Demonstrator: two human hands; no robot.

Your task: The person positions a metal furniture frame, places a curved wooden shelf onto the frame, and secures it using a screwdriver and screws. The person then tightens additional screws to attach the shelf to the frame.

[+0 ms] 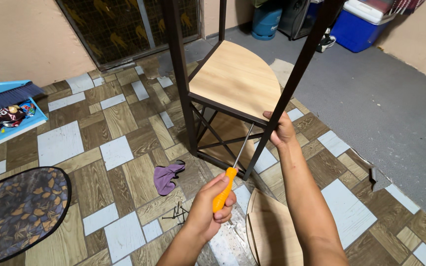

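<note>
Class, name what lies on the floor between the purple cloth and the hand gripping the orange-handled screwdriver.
A small heap of black screws on the patterned floor, seen in the head view.

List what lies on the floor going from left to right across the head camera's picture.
Blue dustpan → dark patterned cushion → purple cloth → black screws → loose wooden shelf board → blue cooler.

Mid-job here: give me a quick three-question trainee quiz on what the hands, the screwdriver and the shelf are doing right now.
1. Which hand holds the orange-handled screwdriver?
2. True or false: the right hand grips the dark frame leg beside the wooden shelf.
3. What lies on the floor between the purple cloth and the left hand?

Key:
1. Left hand.
2. True.
3. A small pile of black screws.
</note>
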